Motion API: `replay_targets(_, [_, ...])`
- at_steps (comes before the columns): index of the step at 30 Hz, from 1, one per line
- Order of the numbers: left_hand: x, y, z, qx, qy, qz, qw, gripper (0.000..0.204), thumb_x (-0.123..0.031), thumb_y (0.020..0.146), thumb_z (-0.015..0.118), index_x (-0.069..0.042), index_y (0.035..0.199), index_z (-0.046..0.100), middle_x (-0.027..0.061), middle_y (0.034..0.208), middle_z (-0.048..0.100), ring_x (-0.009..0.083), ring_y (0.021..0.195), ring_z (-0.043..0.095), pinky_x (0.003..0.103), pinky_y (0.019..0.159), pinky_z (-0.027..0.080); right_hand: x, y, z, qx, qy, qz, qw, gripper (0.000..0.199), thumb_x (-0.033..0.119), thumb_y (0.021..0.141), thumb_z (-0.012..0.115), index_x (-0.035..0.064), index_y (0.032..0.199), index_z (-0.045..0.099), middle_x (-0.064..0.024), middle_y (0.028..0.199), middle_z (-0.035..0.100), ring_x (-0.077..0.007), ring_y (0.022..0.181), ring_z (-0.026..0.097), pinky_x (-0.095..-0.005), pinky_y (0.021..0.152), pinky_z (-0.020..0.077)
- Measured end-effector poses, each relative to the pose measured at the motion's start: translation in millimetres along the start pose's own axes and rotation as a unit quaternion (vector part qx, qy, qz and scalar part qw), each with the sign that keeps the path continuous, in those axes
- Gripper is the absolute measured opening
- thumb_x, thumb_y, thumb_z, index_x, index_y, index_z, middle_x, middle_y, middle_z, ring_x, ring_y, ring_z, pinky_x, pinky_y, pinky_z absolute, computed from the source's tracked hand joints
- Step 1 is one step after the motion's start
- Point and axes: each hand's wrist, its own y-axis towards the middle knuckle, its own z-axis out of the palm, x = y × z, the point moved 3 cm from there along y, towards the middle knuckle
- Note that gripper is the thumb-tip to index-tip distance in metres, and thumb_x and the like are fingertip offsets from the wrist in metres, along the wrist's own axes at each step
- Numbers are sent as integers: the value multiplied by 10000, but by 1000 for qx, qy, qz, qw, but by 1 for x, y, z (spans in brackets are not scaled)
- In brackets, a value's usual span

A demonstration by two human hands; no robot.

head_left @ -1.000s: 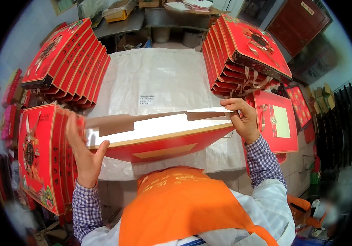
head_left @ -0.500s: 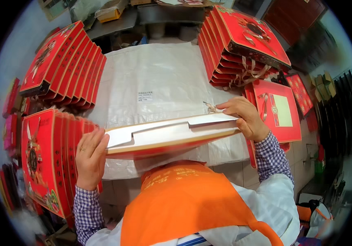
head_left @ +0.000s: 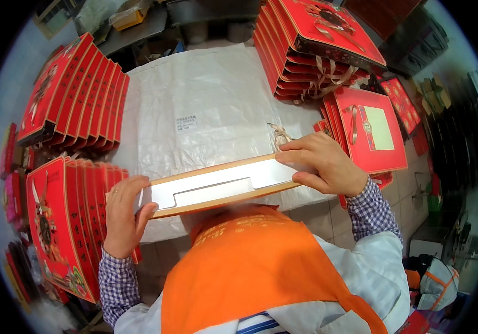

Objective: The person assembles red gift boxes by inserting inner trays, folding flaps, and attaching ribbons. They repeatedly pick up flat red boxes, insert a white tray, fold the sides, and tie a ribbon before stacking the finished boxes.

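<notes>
A flat gift box (head_left: 211,189) stands on edge in front of my apron, its narrow side with white flaps and gold borders facing up. At its left end, my left hand (head_left: 126,214) is closed around the corner, fingers on the far side and thumb on the near side. My right hand (head_left: 325,164) grips the other end, fingertips over the far gold edge and thumb by the white flap. The two white flaps lie nearly level with the opening. A beige ribbon (head_left: 279,136) sticks out just beyond the box near my right fingertips. The box's broad faces are mostly hidden.
A pale plastic sheet (head_left: 194,92) covers the work surface. Stacks of red gift boxes stand at the far left (head_left: 72,94), near left (head_left: 63,228) and far right (head_left: 333,33). Red panels with a cream label (head_left: 378,128) lie at the right. Behind is a metal counter (head_left: 139,39).
The box has turned so its flapped side faces up more squarely, and its red face has gone from sight. The right flap has come down flatter. Both hands keep hold of the ends.
</notes>
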Motion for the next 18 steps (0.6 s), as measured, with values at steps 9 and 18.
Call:
replay_targets(9, [-8,28,-5,206,-35,-35,977,532,-376,790,725,-39,1192,634,178,1065,674,338,982,643,412,866,486,-8,26,-1,196,70,51,977,474,320,905,597,84,1313,547,-171,1132,638,-345,1004,603,-426,855,476])
replay_targets(18, [-13,30,4,260,-25,-41,964,510,-397,797,718,-53,1167,647,183,989,685,353,896,662,408,781,517,-2,23,2,246,61,75,965,489,342,947,542,130,1385,496,-204,1086,654,-380,988,615,-445,845,493])
